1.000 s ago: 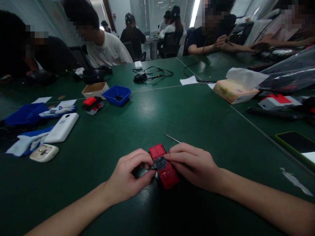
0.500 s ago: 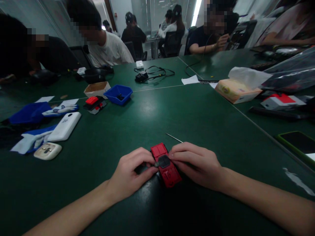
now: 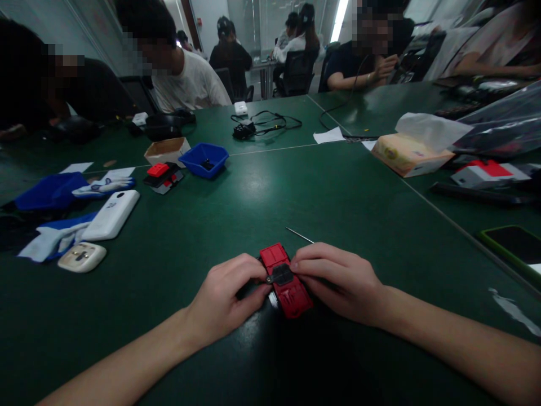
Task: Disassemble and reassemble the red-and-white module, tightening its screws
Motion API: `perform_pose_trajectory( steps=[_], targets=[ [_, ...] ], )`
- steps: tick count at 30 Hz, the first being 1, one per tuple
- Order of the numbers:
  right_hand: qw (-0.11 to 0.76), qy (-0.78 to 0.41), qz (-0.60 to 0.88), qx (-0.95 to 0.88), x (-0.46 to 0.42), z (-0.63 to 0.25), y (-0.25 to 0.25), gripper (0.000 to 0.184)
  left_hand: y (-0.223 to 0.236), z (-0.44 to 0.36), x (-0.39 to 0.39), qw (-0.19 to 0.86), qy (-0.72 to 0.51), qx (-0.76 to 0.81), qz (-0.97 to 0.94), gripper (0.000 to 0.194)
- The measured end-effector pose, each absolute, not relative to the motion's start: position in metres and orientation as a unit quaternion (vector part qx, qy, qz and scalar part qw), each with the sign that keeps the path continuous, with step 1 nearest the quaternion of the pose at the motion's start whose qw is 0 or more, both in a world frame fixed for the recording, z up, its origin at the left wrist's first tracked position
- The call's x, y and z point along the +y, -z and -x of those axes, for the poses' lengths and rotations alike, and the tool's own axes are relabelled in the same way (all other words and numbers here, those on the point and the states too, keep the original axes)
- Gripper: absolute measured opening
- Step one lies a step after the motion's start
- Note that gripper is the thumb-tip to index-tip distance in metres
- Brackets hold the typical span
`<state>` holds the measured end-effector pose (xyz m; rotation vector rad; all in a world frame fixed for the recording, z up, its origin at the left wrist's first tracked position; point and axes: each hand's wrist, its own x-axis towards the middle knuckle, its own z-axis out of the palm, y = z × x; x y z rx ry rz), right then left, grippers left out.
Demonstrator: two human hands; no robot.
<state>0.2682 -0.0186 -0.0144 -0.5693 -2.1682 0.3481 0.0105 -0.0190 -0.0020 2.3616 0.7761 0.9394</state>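
Observation:
A red toy car (image 3: 295, 297) with a dark cabin piece (image 3: 282, 274) at its middle lies slantwise close in front of me. My left hand (image 3: 234, 290) is closed at its left side, thumb and forefinger pinching by a small round tab beside the dark piece. On the opposite side, the bent fingers of my right hand (image 3: 338, 282) grip the car's edge next to the cabin. A thin metal rod (image 3: 300, 234) shows just beyond my right knuckles; its near end is hidden behind that hand, so I cannot tell whether it is held.
To the left lie a white phone-shaped case (image 3: 112, 214), a cream square object (image 3: 82, 257) and gloves (image 3: 63, 239). Further off are a blue bin (image 3: 205, 160), a cardboard box (image 3: 167, 151) and cables (image 3: 270, 121). A tissue box (image 3: 409, 155) stands right. Several people sit around the table.
Both hands stay at the toy car, with only a very slight shift of the car and its dark piece. The whole view has moved a little.

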Motion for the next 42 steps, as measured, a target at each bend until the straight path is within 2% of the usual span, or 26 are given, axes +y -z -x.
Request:
perform_pose_trajectory(
  steps=[13,21,25,28,31,34,38,42],
  targets=[
    [0.408,-0.11,0.23,-0.877,-0.021,-0.269,0.013,0.023,0.004,-0.013,-0.02,0.203,-0.355,0.29,-0.865,0.009],
    [0.395,-0.11,0.229,-0.883,-0.021,-0.271,0.015,0.023,0.002,-0.011,-0.021,0.238,-0.352,0.295,-0.856,0.01],
    [0.393,-0.11,0.229,-0.883,-0.021,-0.272,0.015,0.024,0.002,-0.011,-0.023,0.274,-0.36,0.311,-0.836,0.017],
    [0.392,-0.108,0.227,-0.885,-0.022,-0.272,0.015,0.024,0.004,-0.012,-0.026,0.29,-0.362,0.382,-0.799,0.035],
    [0.387,-0.108,0.224,-0.888,-0.022,-0.273,0.017,0.024,0.004,-0.014,-0.028,0.31,-0.287,0.436,-0.795,0.05],
    [0.385,-0.101,0.221,-0.89,-0.022,-0.271,0.017,0.024,0.002,-0.014,-0.029,0.298,-0.236,0.445,-0.81,0.051],
    [0.38,-0.12,0.204,-0.894,-0.022,-0.268,0.013,0.021,0.0,-0.015,-0.029,0.316,-0.239,0.43,-0.811,0.047],
    [0.375,-0.119,0.186,-0.901,-0.02,-0.268,0.01,0.017,0.001,-0.016,-0.03,0.341,-0.253,0.415,-0.805,0.05]
  ],
)
